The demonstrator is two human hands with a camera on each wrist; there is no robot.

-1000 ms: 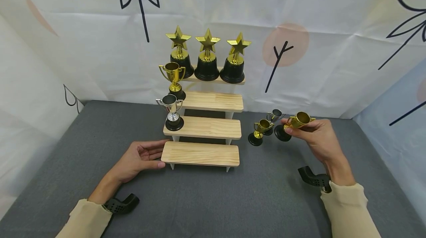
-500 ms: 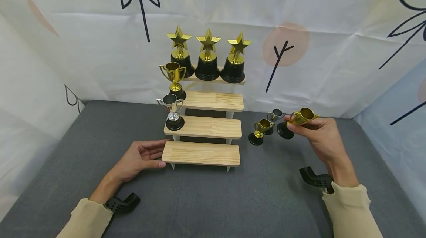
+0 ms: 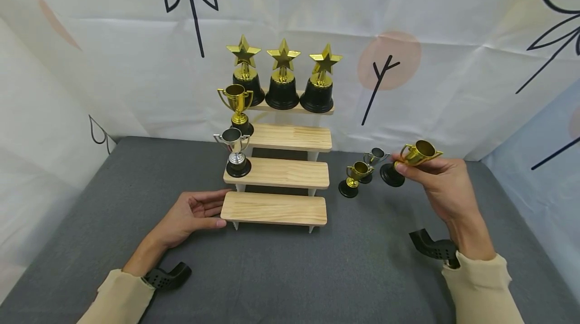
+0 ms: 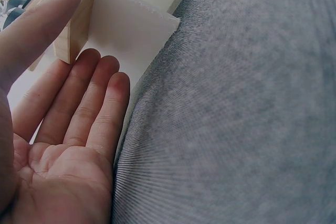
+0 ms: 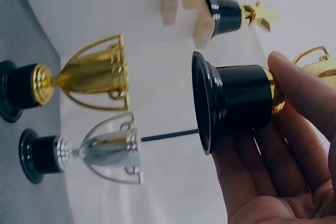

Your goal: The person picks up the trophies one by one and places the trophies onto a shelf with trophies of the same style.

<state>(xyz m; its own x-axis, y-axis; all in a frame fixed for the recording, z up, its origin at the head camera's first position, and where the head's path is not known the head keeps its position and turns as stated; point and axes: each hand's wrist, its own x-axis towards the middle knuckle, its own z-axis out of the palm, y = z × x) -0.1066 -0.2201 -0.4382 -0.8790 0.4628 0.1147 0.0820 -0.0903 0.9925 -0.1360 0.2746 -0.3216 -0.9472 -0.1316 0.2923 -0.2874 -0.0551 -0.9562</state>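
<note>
My right hand [image 3: 446,183] pinches a gold trophy cup [image 3: 419,152] near its stem, between thumb and fingers. The cup leans to the right; in the right wrist view its black base [image 5: 241,95] points away from the palm. Just left of it on the table stand a small gold trophy cup [image 3: 355,178] and a silver trophy cup [image 3: 376,156] partly behind it. My left hand [image 3: 186,218], fingers extended, is at the left end of the lowest step of a wooden stepped display stand [image 3: 274,208]. In the left wrist view its fingertips [image 4: 118,80] lie beside the white side support [image 4: 128,30].
Three gold star trophies [image 3: 282,82] line the top step. A gold trophy cup [image 3: 237,105] stands at the left of the step below, and a silver trophy cup [image 3: 234,150] one step lower. A white patterned cloth [image 3: 444,62] hangs behind the grey table [image 3: 290,278].
My right hand has moved slightly right and up with the gold trophy cup, away from the two small cups. The left hand stays at the stand.
</note>
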